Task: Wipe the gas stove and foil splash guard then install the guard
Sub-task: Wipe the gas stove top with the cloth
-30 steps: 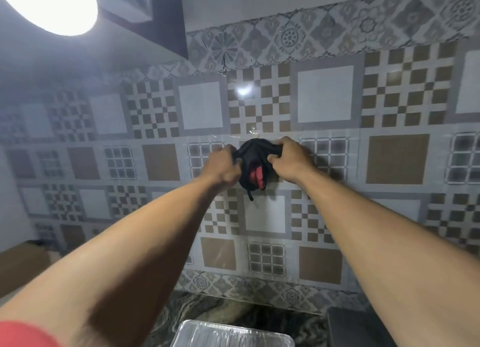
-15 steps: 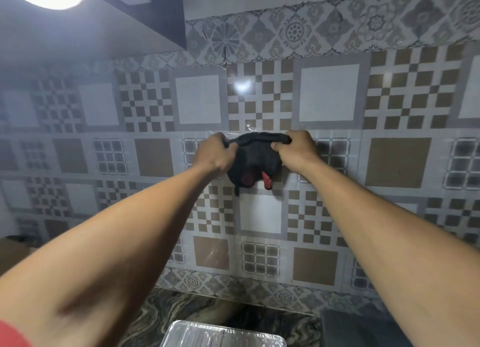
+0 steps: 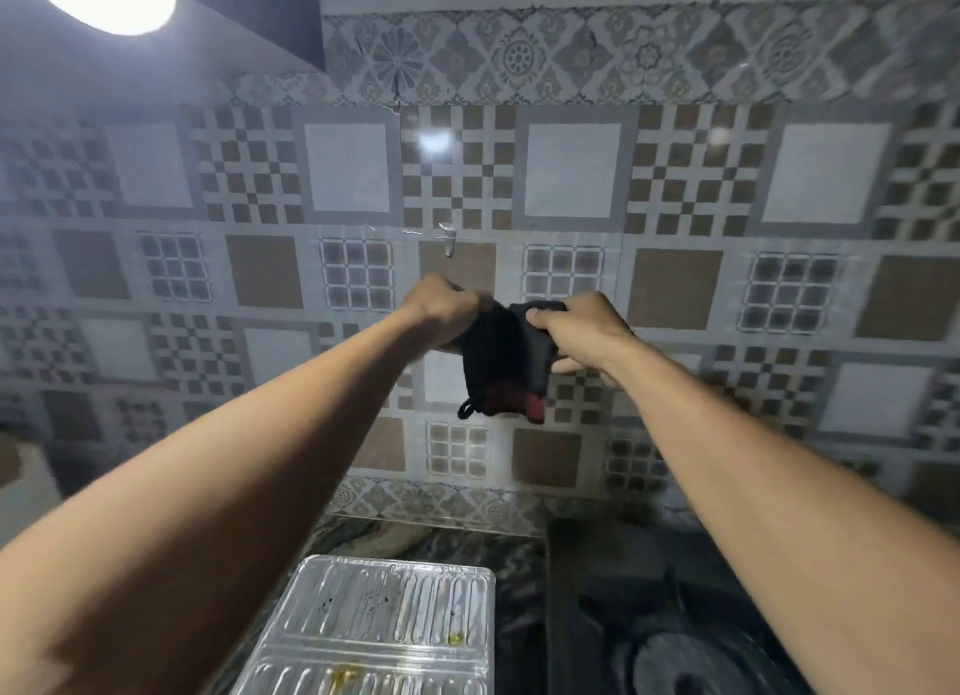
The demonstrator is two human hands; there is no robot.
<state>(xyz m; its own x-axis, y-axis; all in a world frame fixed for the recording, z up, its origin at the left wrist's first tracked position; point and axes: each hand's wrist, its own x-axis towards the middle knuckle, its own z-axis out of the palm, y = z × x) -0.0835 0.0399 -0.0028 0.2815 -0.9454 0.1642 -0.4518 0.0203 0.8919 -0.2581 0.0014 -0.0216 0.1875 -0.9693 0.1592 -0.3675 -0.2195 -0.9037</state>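
Gripping a black cloth [image 3: 501, 367] by its top edge, left hand [image 3: 441, 312] and right hand [image 3: 582, 330] both have fingers curled on it, just under a wall hook [image 3: 449, 239]. Cloth hangs long-axis down. Foil splash guard [image 3: 384, 627] lies flat on the counter well below, beside the gas stove [image 3: 675, 616], which is on the right hand's side.

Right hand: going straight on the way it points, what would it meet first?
Probably the tiled wall behind the black cloth it grips; the right hand points at it, though the gap is unclear.
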